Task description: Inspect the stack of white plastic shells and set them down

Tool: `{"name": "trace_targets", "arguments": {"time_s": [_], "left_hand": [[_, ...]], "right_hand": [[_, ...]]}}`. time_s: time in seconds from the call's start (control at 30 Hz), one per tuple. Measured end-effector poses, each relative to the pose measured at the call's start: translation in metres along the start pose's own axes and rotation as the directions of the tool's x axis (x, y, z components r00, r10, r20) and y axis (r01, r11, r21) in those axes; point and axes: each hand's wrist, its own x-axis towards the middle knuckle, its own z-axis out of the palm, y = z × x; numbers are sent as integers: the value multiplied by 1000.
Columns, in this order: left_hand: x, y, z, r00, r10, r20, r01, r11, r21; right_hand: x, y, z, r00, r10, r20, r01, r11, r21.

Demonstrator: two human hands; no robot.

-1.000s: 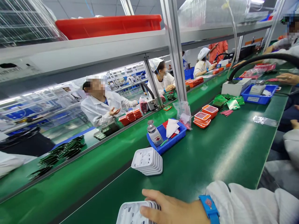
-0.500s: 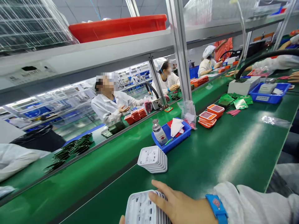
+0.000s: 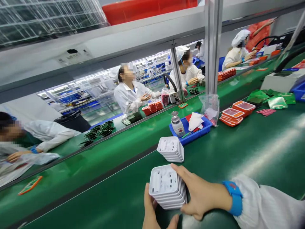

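Note:
A stack of white square plastic housings (image 3: pixel 164 181) stands between my two hands at the lower middle. My right hand (image 3: pixel 201 194), with a blue wrist strap (image 3: pixel 234 197), presses its right side, fingers reaching toward the top far corner. Along the left side lie the fingers of my left hand (image 3: pixel 150 211); its thumb is near the front, and the rest is cut off by the frame edge. Just beyond sits a second stack of white housings (image 3: pixel 169 147), which neither hand touches.
Behind the stacks, a blue tray (image 3: pixel 206 129) holds a metal-topped bottle (image 3: pixel 177 125) and white cloths. Orange-framed parts (image 3: pixel 234 114) and green boards (image 3: pixel 274 98) lie to the right. A green belt (image 3: pixel 105 162) runs alongside, with co-workers seated across it. A metal post (image 3: pixel 213 47) rises behind.
My view has swung left, so everything shifts right and a co-worker appears at left. The held stack now sits close to the other stack, and more of my left hand shows.

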Motion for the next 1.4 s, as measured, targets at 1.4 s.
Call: {"name": "trace_targets", "arguments": {"time_s": [1.4], "left_hand": [[-2, 21, -27, 970, -15, 243, 28, 999, -47]], "right_hand": [[5, -18, -7, 824, 339, 455, -567, 473, 675]]}}
